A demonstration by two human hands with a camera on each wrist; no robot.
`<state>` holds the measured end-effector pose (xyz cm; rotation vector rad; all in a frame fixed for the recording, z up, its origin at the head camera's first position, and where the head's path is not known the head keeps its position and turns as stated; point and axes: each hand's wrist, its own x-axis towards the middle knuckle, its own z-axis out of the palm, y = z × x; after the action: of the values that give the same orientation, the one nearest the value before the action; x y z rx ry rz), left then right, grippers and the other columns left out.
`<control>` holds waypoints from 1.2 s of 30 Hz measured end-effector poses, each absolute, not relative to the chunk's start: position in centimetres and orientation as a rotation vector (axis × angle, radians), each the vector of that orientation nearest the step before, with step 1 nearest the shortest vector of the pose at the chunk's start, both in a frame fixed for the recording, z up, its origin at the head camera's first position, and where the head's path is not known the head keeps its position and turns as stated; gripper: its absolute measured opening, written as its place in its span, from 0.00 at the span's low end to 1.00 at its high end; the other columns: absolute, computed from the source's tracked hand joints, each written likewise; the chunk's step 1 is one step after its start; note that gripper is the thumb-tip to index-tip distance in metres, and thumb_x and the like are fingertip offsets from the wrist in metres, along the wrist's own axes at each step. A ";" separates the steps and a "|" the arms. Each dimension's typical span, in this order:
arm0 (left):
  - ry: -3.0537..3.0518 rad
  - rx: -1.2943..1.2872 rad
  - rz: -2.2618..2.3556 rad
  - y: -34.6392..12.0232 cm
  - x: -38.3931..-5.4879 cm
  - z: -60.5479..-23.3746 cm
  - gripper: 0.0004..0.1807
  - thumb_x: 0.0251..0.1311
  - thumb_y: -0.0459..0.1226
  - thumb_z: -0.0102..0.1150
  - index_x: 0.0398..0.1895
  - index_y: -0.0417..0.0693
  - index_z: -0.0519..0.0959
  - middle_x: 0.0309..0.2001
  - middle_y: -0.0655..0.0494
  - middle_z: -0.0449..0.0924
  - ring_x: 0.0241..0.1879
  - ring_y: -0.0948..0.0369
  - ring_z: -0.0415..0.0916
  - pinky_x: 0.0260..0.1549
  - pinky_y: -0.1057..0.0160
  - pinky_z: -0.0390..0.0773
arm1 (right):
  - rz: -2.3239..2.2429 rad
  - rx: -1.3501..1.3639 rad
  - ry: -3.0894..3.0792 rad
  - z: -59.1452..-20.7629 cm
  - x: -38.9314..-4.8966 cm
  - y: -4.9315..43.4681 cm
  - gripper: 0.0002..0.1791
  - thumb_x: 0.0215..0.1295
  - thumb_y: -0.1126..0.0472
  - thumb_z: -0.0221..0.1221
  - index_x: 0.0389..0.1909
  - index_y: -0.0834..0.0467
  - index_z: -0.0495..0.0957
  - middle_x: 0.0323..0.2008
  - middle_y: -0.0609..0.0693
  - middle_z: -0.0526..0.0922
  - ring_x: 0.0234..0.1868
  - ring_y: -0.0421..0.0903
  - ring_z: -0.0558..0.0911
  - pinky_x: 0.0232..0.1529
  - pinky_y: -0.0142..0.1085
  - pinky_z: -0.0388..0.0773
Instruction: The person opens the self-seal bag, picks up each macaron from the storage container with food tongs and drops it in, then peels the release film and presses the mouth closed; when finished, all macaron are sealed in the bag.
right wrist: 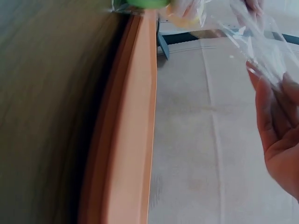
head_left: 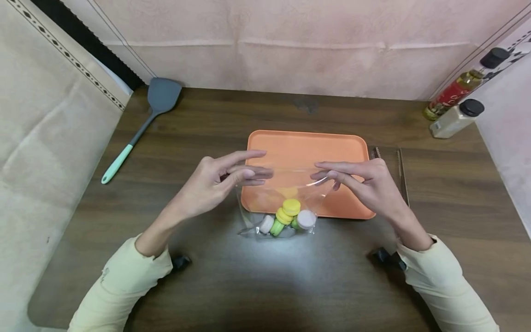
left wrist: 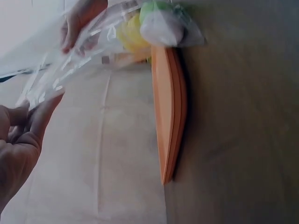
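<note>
A clear plastic bag [head_left: 249,221] with several yellow, green and whitish macarons [head_left: 292,207] in its bottom hangs over the near edge of an orange tray [head_left: 307,144]. My left hand [head_left: 221,182] pinches the left side of the bag's upper edge between thumb and fingers. On the opposite side, my right hand [head_left: 358,182] pinches that edge too. The left wrist view shows the left hand [left wrist: 23,135] at the stretched film, with the macarons [left wrist: 161,29] bunched low in the bag. In the right wrist view the right hand [right wrist: 282,126] grips the crinkled film.
A spatula [head_left: 143,127] with a mint handle lies at the left of the wooden table [head_left: 282,286]. Metal tongs [head_left: 402,177] lie partly behind the right hand. At the back right stand an oil bottle [head_left: 454,94] and a black-capped jar [head_left: 454,121].
</note>
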<state>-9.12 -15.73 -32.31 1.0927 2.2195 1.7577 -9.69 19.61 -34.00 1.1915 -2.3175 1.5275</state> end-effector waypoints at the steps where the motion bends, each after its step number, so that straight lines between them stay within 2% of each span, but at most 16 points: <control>1: 2.258 1.136 1.712 -15.9 -9.3 -32.3 0.24 0.77 0.22 0.59 0.74 0.34 0.76 0.54 0.43 0.92 0.52 0.52 0.92 0.27 0.77 0.77 | 1.520 1.224 -2.287 -34.0 -9.8 19.6 0.23 0.70 0.82 0.64 0.62 0.65 0.87 0.45 0.54 0.95 0.43 0.37 0.93 0.36 0.27 0.84; 2: 2.293 1.175 1.674 -16.2 -9.5 -32.4 0.25 0.76 0.21 0.59 0.73 0.35 0.77 0.52 0.45 0.93 0.51 0.54 0.93 0.19 0.76 0.68 | 1.513 1.255 -2.256 -34.0 -9.9 19.6 0.21 0.72 0.80 0.64 0.62 0.66 0.87 0.45 0.54 0.95 0.43 0.37 0.93 0.33 0.24 0.80; 4: 2.314 1.236 1.625 -16.6 -9.8 -32.5 0.25 0.75 0.20 0.58 0.73 0.36 0.78 0.49 0.48 0.94 0.49 0.57 0.93 0.14 0.67 0.53 | 1.508 1.311 -2.205 -34.1 -10.0 19.6 0.18 0.76 0.74 0.63 0.63 0.65 0.86 0.45 0.53 0.95 0.45 0.36 0.93 0.25 0.20 0.69; 8: 2.202 1.305 1.615 -17.1 -10.5 -32.9 0.24 0.75 0.17 0.54 0.71 0.34 0.80 0.49 0.49 0.94 0.50 0.59 0.93 0.16 0.66 0.60 | 1.540 1.386 -2.103 -34.3 -10.2 19.6 0.16 0.83 0.62 0.61 0.62 0.65 0.87 0.46 0.50 0.95 0.48 0.35 0.92 0.20 0.24 0.48; 10: 2.166 1.328 1.611 -17.3 -10.7 -33.2 0.24 0.73 0.16 0.53 0.67 0.33 0.83 0.52 0.47 0.93 0.38 0.68 0.91 0.17 0.66 0.61 | 1.580 1.425 -2.054 -34.5 -10.3 19.7 0.16 0.83 0.61 0.60 0.60 0.66 0.88 0.48 0.51 0.95 0.49 0.36 0.92 0.22 0.23 0.54; 12: 2.163 1.357 1.595 -17.4 -10.9 -33.5 0.24 0.71 0.14 0.52 0.64 0.33 0.85 0.54 0.46 0.92 0.29 0.74 0.80 0.18 0.67 0.62 | 1.644 1.476 -2.004 -34.7 -10.4 19.9 0.15 0.83 0.62 0.60 0.58 0.68 0.88 0.50 0.52 0.94 0.51 0.39 0.92 0.31 0.20 0.69; 15: 2.149 1.414 1.591 -17.6 -11.2 -33.7 0.27 0.65 0.11 0.48 0.58 0.33 0.88 0.55 0.42 0.91 0.31 0.74 0.78 0.20 0.69 0.63 | 1.738 1.571 -1.935 -34.8 -10.6 20.0 0.14 0.81 0.66 0.61 0.55 0.72 0.88 0.52 0.55 0.93 0.55 0.45 0.93 0.53 0.27 0.84; 16: 2.121 1.432 1.597 -17.6 -11.3 -33.8 0.27 0.65 0.10 0.46 0.58 0.32 0.88 0.56 0.42 0.91 0.37 0.71 0.85 0.23 0.69 0.67 | 1.758 1.602 -1.915 -34.8 -10.7 20.1 0.13 0.81 0.67 0.60 0.53 0.73 0.88 0.52 0.56 0.93 0.56 0.46 0.92 0.58 0.32 0.85; 18: 2.089 1.457 1.602 -17.5 -11.4 -33.7 0.27 0.65 0.10 0.46 0.57 0.31 0.88 0.55 0.42 0.91 0.53 0.62 0.90 0.28 0.69 0.72 | 1.794 1.651 -1.881 -34.8 -10.9 20.2 0.12 0.81 0.69 0.60 0.51 0.74 0.88 0.52 0.58 0.93 0.56 0.48 0.92 0.62 0.36 0.85; 20: 2.081 1.454 1.603 -17.5 -11.5 -33.6 0.27 0.66 0.11 0.45 0.57 0.32 0.89 0.56 0.42 0.91 0.60 0.58 0.88 0.29 0.68 0.72 | 1.795 1.678 -1.876 -34.7 -11.0 20.4 0.12 0.81 0.71 0.60 0.50 0.74 0.88 0.52 0.58 0.93 0.57 0.48 0.92 0.62 0.37 0.85; 22: 2.106 1.427 1.597 -17.5 -11.5 -33.5 0.25 0.68 0.13 0.47 0.56 0.34 0.90 0.56 0.45 0.92 0.55 0.61 0.91 0.26 0.67 0.71 | 1.741 1.682 -1.921 -34.5 -11.1 20.6 0.12 0.81 0.69 0.60 0.51 0.72 0.89 0.53 0.57 0.93 0.58 0.47 0.92 0.63 0.36 0.85; 27: 2.148 1.410 1.592 -17.8 -11.4 -33.2 0.23 0.66 0.18 0.50 0.57 0.35 0.89 0.55 0.46 0.92 0.44 0.64 0.91 0.17 0.66 0.59 | 1.486 1.671 -2.066 -33.4 -11.0 21.3 0.13 0.84 0.67 0.58 0.55 0.68 0.90 0.57 0.55 0.92 0.62 0.43 0.89 0.63 0.29 0.81; 30: 2.189 1.423 1.607 -17.6 -10.9 -32.8 0.20 0.65 0.21 0.57 0.55 0.36 0.90 0.53 0.46 0.93 0.50 0.59 0.93 0.27 0.72 0.79 | 1.384 1.699 -2.095 -32.9 -10.9 21.8 0.18 0.78 0.73 0.53 0.58 0.66 0.89 0.59 0.55 0.91 0.64 0.42 0.89 0.62 0.26 0.80; 32: 2.266 1.386 1.628 -17.0 -10.5 -32.7 0.15 0.64 0.23 0.67 0.52 0.39 0.91 0.51 0.50 0.94 0.49 0.60 0.93 0.39 0.69 0.87 | 1.363 1.720 -2.117 -32.6 -10.9 22.1 0.21 0.72 0.76 0.54 0.59 0.66 0.88 0.60 0.55 0.90 0.64 0.42 0.88 0.64 0.27 0.80; 34: 2.341 1.316 1.677 -16.2 -9.9 -32.6 0.13 0.60 0.25 0.76 0.48 0.42 0.93 0.47 0.53 0.94 0.45 0.62 0.93 0.44 0.62 0.90 | 1.365 1.728 -2.140 -32.2 -10.9 22.2 0.21 0.69 0.76 0.56 0.59 0.65 0.88 0.60 0.55 0.91 0.63 0.42 0.89 0.63 0.27 0.80; 36: 2.406 1.236 1.730 -15.4 -9.3 -32.7 0.11 0.58 0.25 0.79 0.43 0.44 0.93 0.43 0.55 0.95 0.41 0.64 0.92 0.39 0.63 0.90 | 1.363 1.711 -2.178 -31.9 -10.9 22.2 0.18 0.72 0.74 0.59 0.57 0.64 0.89 0.57 0.55 0.92 0.62 0.41 0.89 0.62 0.26 0.80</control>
<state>-9.34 -15.41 -32.71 1.2360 2.4060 1.7299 -10.94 22.15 -31.90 1.7114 -2.1778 1.3626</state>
